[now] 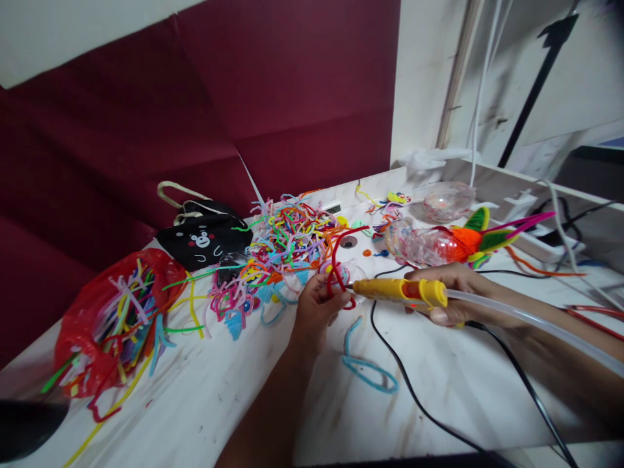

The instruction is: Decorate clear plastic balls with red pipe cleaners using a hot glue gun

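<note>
The left hand point(318, 307) pinches a red stem point(335, 260) between thumb and fingers, around the middle of the bench point(253, 396). The stem bends into a loop that stands up from the fingertips, its free end pointing to the right. The right hand point(451, 296) is wrapped around a yellow glue gun point(397, 291), right of the bench's middle. The gun's long axis runs left to right, nearly level with the front edge; its nozzle points left at the stem, though whether they touch I cannot tell. A glue stick point(511, 311) trails from its rear toward the right. A blue stem point(373, 377) lies nearer the front edge. Toward the back edge sit a stem pile point(292, 240) and a black bag point(199, 242); a red bag point(80, 331) is near the left end. A clear bottle point(414, 244) lies near the back right corner.
</note>
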